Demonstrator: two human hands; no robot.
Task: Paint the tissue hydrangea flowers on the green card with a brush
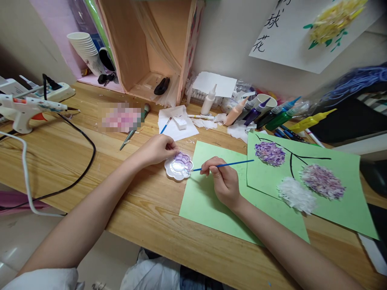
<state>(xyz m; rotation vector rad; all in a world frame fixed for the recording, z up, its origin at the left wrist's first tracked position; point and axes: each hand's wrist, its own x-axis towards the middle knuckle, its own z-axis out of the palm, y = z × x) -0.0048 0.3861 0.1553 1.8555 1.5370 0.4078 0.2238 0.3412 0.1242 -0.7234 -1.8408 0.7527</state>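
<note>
A small white flower-shaped palette (175, 170) with purple paint in its wells lies on the wooden table. My left hand (162, 150) pinches its upper edge. In my right hand (222, 177) is a blue paintbrush (234, 163), its tip over the palette's right side. Under my right hand lies a green sheet (208, 205). Another green sheet (353, 173) at the right bears black stem lines, a purple paper flower (270, 154) and a mottled purple-white one (323, 182). A white paper flower (296, 195) rests at its lower edge.
A glue gun (27, 110) and its cables lie at the left. Paint bottles (284, 117) stand at the back right, near paper scraps. Behind my left hand, another brush (166, 125) rests on white paper (190, 131). Paper cups (86, 52) stand at the back left.
</note>
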